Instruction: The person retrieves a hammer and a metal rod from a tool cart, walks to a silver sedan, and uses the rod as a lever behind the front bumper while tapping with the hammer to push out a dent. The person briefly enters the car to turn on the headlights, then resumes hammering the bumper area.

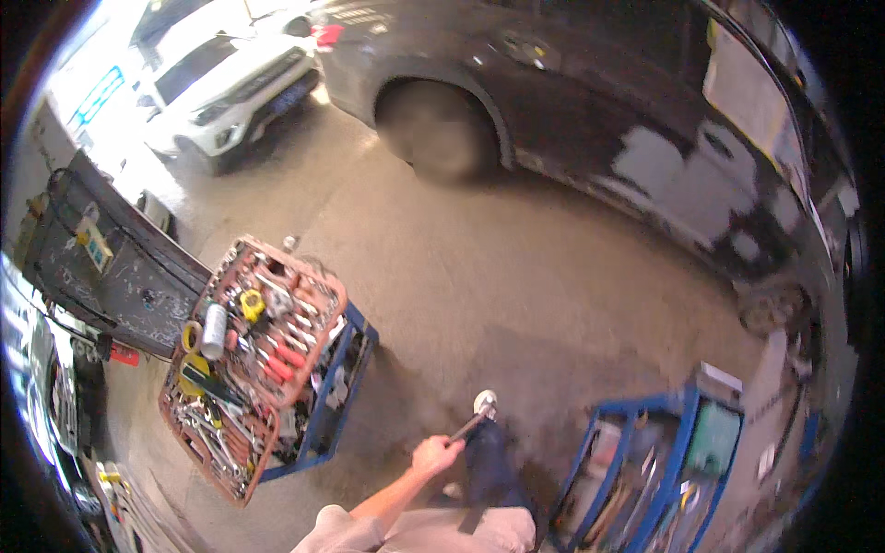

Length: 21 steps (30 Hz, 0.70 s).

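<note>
My left hand (436, 454) is closed around a slim, dark metal rod-like tool (471, 426), held low in front of my body. The tool slants up and to the right, its far end close above my light shoe (485, 403); blur hides its exact kind. My right hand is out of sight, with only a pale sleeve (509, 527) showing on that side. Left of my left hand stands a blue tool cart (348, 380) topped by an open orange-red tool case (334, 293). In the case lie wrenches, red-handled screwdrivers (284, 361), a yellow tape measure (252, 305) and a white can (213, 332).
A second blue cart (666, 404) with tools on its shelves stands at the lower right. A dark car (590, 111) with grey-patched panels stretches across the far right. A white car (241, 88) stands at the far left, and a dark metal post (138, 267) rises beside the tool case.
</note>
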### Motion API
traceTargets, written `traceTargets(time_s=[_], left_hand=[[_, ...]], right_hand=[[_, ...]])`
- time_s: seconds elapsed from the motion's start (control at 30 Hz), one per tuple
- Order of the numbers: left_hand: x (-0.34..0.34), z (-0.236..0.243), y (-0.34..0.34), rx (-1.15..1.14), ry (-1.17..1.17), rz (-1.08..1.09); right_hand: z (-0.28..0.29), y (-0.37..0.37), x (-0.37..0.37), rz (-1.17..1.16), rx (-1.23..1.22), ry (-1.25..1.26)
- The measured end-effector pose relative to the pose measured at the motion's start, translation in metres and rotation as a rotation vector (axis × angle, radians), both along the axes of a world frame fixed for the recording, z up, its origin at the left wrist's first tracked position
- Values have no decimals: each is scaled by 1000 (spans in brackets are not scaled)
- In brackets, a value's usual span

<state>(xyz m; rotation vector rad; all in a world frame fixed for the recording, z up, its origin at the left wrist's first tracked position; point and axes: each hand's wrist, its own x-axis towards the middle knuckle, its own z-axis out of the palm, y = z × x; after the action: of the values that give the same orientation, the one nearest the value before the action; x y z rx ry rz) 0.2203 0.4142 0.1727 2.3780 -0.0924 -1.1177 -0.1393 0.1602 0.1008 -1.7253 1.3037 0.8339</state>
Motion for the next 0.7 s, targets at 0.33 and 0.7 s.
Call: traceTargets(time_s=[0.33,0.7], left_hand=[[273,48,-86,-239,37,422],[561,-16,1,-338,-161,1143]], right_hand=[[-38,-189,333,529,-92,136],[39,-276,859,811,-286,385]])
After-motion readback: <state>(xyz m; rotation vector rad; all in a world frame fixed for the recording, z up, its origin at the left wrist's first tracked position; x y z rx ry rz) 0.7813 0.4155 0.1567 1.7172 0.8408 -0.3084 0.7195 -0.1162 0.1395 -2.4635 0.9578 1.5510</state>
